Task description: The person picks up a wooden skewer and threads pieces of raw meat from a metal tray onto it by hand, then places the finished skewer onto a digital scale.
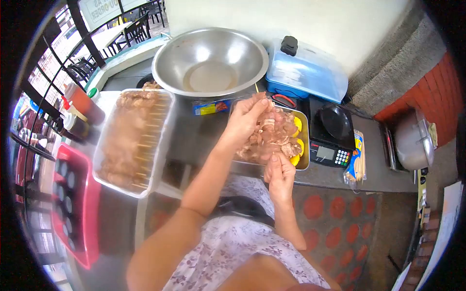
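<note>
My left hand (247,116) is closed, pinching a piece of raw meat (260,98) over the back of a metal tray; a thin stick tip shows just above it. My right hand (280,172) is closed at the tray's front edge, its fingers pressed together; what it grips is too small to make out. Between and beneath my hands lies a heap of sliced raw meat (272,133) in the metal tray (305,162), with yellow pieces (297,145) along its right side.
Skewered meat fills a white tray (100,145) at the left, beside a pink tray (92,213) and sauce bottles (80,99). Behind stand a large steel bowl (210,60) and a blue box (308,72). A scale (332,131), packed sticks (358,160) and a pot (412,140) are rightward.
</note>
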Motion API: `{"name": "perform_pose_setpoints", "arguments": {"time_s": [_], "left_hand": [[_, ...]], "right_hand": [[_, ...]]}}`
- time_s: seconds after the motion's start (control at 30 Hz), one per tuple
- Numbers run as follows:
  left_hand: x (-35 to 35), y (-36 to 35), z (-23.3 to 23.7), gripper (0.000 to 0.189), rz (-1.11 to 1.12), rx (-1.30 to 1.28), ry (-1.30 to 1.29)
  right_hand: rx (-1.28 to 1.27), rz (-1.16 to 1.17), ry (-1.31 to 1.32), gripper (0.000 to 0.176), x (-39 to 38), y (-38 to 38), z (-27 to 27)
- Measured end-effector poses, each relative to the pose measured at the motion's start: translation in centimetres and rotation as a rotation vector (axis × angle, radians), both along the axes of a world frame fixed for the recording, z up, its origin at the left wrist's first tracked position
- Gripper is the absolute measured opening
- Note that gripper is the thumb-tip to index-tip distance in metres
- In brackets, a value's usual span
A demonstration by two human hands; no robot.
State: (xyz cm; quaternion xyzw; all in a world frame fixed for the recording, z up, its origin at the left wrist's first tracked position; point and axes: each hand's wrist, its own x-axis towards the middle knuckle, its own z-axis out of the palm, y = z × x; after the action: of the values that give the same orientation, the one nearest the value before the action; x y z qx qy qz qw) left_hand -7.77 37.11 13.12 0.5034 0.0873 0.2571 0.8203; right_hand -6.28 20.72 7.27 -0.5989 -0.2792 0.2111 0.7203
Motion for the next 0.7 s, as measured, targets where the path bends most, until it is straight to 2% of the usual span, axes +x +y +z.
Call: {"name": "perform_pose_setpoints", "arguments": {"time_s": [0.1, 0.3, 0.43, 0.53, 0.6, 0.63, 0.7], "left_hand": [[-0.1, -0.2, 0.3, 0.025, 0.084, -0.123, 0.005], [0.3, -0.3, 0.2, 0.023, 0.116, -0.290, -0.056], [0.8, -0.5, -0.2, 0.023, 0.171, -0.291, -0.057], [0.4, -0.6, -0.2, 0.019, 0.119, -0.255, -0.070], [0.0, -0.9, 0.2, 0.018, 0.064, -0.333, -0.072], [0.8, -1.1, 0.1, 0.017, 0.195, -0.357, -0.048], [1.0, -0.8, -0.5, 0.016, 0.206, -0.234, -0.056]], "right_hand": [[-0.009, 0.039, 0.021, 0.026, -0.5, 0.0, 1.1], [0.000, 0.034, -0.066, 0.026, -0.5, 0.4, 0.5], [0.002, 0.024, -0.101, 0.026, -0.6, 0.6, 0.2], [-0.032, 0.005, -0.148, 0.026, -0.8, 0.7, -0.3], [-0.041, -0.018, -0.146, 0.026, -0.8, 0.8, -0.6], [-0.031, 0.006, -0.142, 0.026, -0.8, 0.9, -0.6], [-0.038, -0.036, -0.166, 0.026, -0.9, 1.0, -0.3]]}}
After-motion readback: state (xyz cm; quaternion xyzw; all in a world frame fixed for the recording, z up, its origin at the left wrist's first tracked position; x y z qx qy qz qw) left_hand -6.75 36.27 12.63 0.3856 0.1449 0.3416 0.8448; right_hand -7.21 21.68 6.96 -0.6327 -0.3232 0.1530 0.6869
